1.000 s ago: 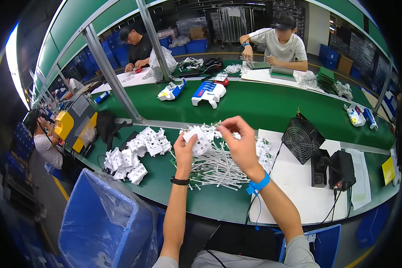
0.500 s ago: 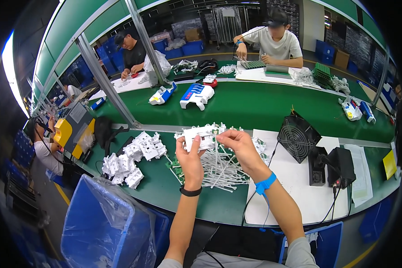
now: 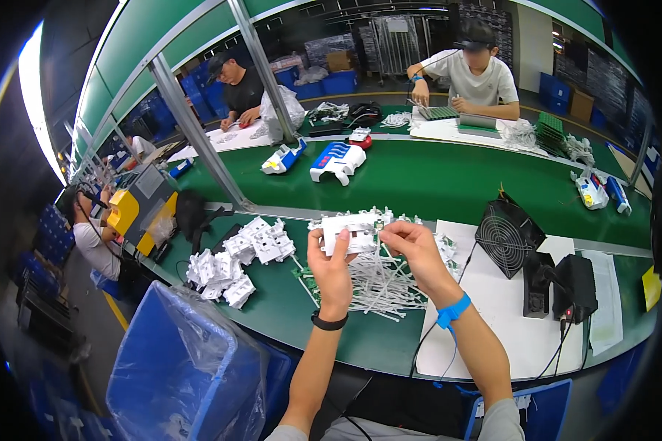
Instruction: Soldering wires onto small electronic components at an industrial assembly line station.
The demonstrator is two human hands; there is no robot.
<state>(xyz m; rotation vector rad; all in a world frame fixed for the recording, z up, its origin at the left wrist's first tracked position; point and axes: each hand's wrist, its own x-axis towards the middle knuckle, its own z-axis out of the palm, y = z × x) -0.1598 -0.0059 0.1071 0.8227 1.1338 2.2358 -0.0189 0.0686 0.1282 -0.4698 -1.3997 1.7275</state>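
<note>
Both my hands hold one white plastic panel of joined parts (image 3: 354, 231) above the green bench. My left hand (image 3: 329, 267), with a black wristband, grips its left end. My right hand (image 3: 415, 251), with a blue wrist strap, pinches its right end. Directly under the hands lies a heap of thin white plastic strips (image 3: 379, 288). To the left sits a pile of white plastic parts (image 3: 235, 259). More white pieces (image 3: 443, 247) lie just right of my right hand.
A black fan (image 3: 506, 235) and a black box (image 3: 575, 285) stand on white paper (image 3: 485, 334) at the right. A blue bin lined with clear plastic (image 3: 180, 371) is at lower left. Other people work at the far bench and at the left.
My hands and the white panel have stayed in about the same place above the strips; the panel has been turned slightly between the fingers.
</note>
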